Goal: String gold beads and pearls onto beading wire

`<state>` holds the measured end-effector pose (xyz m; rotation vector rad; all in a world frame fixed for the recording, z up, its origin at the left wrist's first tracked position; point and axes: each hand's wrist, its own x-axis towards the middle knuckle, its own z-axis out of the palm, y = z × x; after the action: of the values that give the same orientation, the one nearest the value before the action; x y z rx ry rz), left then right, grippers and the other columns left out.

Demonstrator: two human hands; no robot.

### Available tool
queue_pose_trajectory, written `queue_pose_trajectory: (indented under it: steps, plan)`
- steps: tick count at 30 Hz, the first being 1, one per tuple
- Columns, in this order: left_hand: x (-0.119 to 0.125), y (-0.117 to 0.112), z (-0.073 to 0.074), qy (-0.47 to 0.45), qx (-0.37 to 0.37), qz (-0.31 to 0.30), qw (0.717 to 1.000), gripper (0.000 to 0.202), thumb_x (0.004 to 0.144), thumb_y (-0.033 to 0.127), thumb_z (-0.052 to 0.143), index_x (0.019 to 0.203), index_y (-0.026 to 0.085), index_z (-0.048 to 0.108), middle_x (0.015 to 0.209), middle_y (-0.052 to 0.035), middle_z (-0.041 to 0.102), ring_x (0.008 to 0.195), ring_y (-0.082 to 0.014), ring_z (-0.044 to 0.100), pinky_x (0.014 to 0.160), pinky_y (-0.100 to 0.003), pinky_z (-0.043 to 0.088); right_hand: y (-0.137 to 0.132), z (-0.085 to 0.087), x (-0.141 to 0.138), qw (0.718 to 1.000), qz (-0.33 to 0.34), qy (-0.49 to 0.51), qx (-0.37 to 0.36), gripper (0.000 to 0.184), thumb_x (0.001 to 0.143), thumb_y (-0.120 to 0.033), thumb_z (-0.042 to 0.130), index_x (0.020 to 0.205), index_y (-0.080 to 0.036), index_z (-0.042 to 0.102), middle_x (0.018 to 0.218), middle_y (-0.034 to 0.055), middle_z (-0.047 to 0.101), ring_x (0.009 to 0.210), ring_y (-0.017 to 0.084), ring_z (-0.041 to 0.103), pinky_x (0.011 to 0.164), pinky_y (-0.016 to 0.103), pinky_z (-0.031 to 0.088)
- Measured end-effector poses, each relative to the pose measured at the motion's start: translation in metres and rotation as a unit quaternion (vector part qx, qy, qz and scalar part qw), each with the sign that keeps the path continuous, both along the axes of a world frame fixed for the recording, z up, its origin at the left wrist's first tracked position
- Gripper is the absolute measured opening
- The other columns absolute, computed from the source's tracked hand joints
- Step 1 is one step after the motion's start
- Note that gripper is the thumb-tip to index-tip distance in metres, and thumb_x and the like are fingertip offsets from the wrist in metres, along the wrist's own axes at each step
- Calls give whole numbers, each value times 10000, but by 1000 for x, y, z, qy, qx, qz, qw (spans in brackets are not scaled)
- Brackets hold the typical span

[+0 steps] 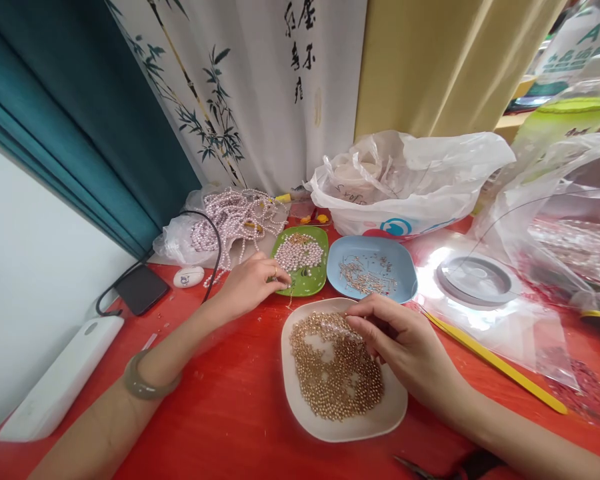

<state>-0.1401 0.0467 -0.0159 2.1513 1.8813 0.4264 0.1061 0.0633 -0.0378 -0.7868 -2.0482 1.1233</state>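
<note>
My left hand (260,280) is at the near left edge of a green plate (307,287), fingers pinched together. A tiny gold-coloured piece (291,297) hangs by its fingertips; its kind is too small to tell. Pale pink pearl beads (300,255) and a few gold bits lie in that plate. My right hand (395,327) is closed over the upper right of a white plate (300,427) spread with small gold beads (340,387). A thin, clear, blurred thing (336,327) shows at its fingertips; I cannot make out what it is.
A blue plate (405,267) holds metal pins. Behind are strung pink beads (240,213) and a white plastic bag (405,200). To the right lie a wire spool (475,279) and yellow tweezers (500,367); pliers (475,463) at front. Left: phone (143,289), white power bank (65,380).
</note>
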Motion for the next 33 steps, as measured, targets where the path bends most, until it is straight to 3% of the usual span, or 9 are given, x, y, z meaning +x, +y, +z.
queue_pose_trajectory:
  steps: [7, 13, 18, 21, 25, 28, 33]
  plan:
    - [7, 4, -1, 23, -1, 5, 1000, 179, 766, 270, 515, 822, 223, 678, 858, -43, 663, 829, -219, 471, 735, -322, 324, -1, 1, -2, 999, -5, -3, 36, 163, 831, -245, 472, 715, -183, 568, 634, 5, 551, 540, 108, 513, 459, 233, 393]
    - [12, 7, -6, 4, 15, 6, 1000, 174, 763, 267, 517, 810, 225, 680, 839, -47, 656, 823, -218, 474, 744, -331, 334, -1, 1, -1, 1000, 2, -4, 21, 165, 832, -257, 475, 722, -183, 573, 659, 10, 560, 523, 101, 509, 431, 226, 384]
    - [16, 7, -3, -89, 51, 39, 994, 111, 732, 236, 559, 735, 208, 666, 860, -38, 651, 853, -199, 496, 789, -333, 336, -1, 2, -1, 1000, 1, -2, 19, 168, 833, -258, 473, 722, -184, 576, 650, 8, 562, 513, 98, 504, 434, 223, 386]
    - [29, 1, 3, -260, 25, 78, 962, 104, 719, 251, 586, 760, 181, 652, 835, -44, 650, 778, -163, 536, 729, -298, 380, 0, 2, 0, 1000, 4, 1, 6, 172, 832, -260, 472, 722, -182, 579, 636, 3, 555, 484, 90, 489, 423, 216, 388]
    - [50, -11, 7, -469, -92, 96, 873, 147, 654, 271, 664, 750, 162, 644, 729, -28, 651, 610, -112, 534, 562, -235, 390, -1, 4, -1, 1000, 0, 8, -9, 172, 827, -259, 475, 712, -177, 573, 620, -4, 540, 447, 77, 459, 411, 208, 388]
    - [59, -18, 6, -525, -118, 94, 838, 130, 647, 253, 672, 737, 160, 660, 698, -22, 650, 548, -80, 495, 510, -204, 362, -2, 7, -1, 1000, -9, 9, -22, 180, 826, -260, 470, 698, -174, 563, 607, -6, 526, 442, 75, 450, 409, 204, 388]
    - [61, -20, 4, -532, -114, 114, 831, 103, 615, 235, 696, 696, 175, 679, 651, -5, 637, 519, -72, 463, 503, -204, 358, -4, 10, -2, 999, -31, 1, -16, 190, 811, -255, 475, 657, -172, 549, 590, -8, 514, 471, 83, 455, 424, 207, 380]
